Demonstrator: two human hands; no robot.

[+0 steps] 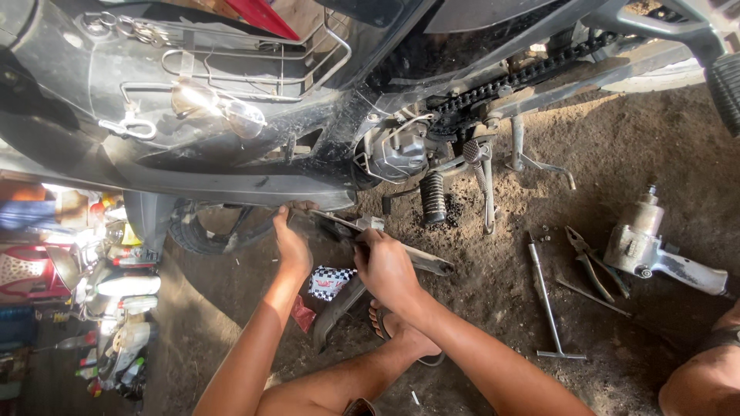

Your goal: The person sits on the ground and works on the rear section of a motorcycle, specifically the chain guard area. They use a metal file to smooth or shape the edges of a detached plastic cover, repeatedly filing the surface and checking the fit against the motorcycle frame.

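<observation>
Two hands on the panel under the scooter's near edge; my left hand grips its left end, my right hand is closed round a tool, tip hidden; best held level, pressure square, pliers lying right.
</observation>
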